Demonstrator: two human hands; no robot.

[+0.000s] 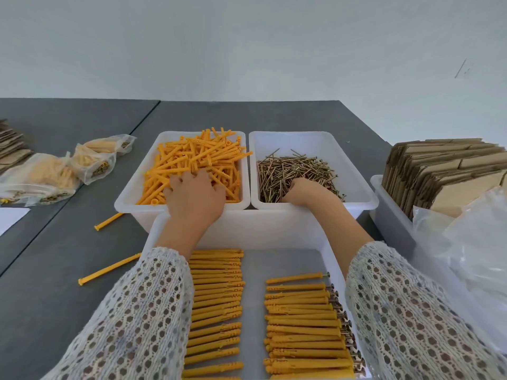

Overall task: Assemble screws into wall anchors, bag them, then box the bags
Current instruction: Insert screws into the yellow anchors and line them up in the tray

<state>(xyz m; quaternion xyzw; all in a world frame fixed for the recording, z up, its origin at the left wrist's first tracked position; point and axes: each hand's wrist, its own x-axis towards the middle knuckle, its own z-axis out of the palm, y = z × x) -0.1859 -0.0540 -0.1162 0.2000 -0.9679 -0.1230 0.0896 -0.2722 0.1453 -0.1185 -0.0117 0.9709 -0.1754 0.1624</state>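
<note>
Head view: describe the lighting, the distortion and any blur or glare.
Head view: soft, even light, only faint shadows under the bins; wide-angle bending curves the table edge and stretches the knit sleeves; the anchors and screws are fairly sharp, but the right hand among the screws looks smeared, its fingers indistinct; the clear bags at right wash out pale.

anchor bin (pixel 137 187) left of screw bin (pixel 354 171); assembled tray (pixel 288 259) before both; filled bags (pixel 63 171) far left; cardboard bin (pixel 389 215) right
</note>
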